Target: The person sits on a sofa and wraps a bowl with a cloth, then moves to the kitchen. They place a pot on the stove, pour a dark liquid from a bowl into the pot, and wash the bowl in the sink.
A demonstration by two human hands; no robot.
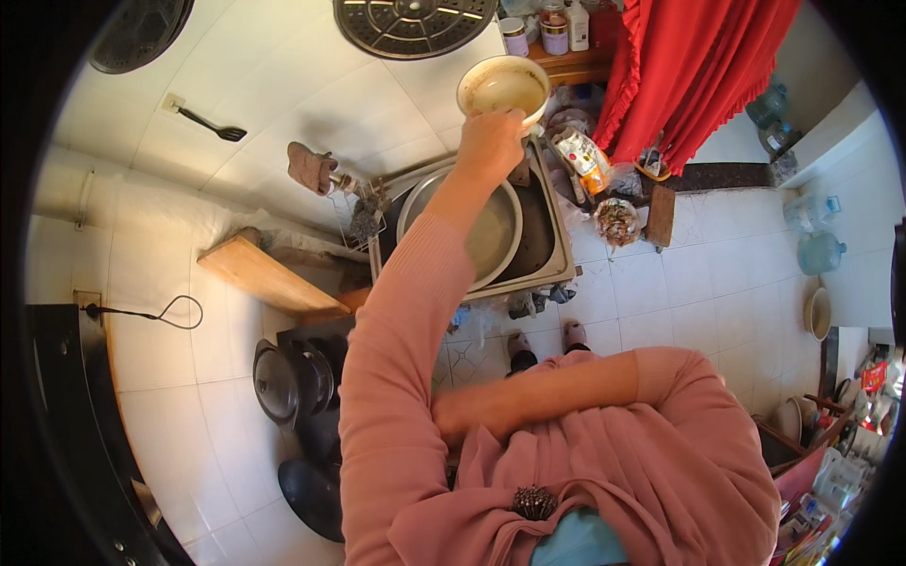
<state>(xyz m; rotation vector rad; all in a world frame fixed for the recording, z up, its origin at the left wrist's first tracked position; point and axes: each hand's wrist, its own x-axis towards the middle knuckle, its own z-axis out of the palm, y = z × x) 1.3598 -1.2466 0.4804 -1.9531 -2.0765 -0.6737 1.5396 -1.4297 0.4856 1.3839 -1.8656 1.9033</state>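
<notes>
My left hand [493,138], at the end of my outstretched arm, grips the near rim of a cream-coloured bowl [511,78]. The bowl is tilted so that its stained inside shows, and it is above the far right corner of a metal sink [541,244]. Inside the sink sits a wide metal basin [493,247] with cloudy liquid in it, partly hidden by my forearm. My right arm is bent across my body. The blurred right hand [471,417] lies against my left upper sleeve [396,403], its fingers hidden.
Left of the sink are a wire rack [354,219], a wooden board [272,276] and dark lidded pots [283,382]. A red curtain [697,71] hangs at right. Below it lie bags and a wooden stool [660,216]. Water jugs [820,251] stand by the right wall.
</notes>
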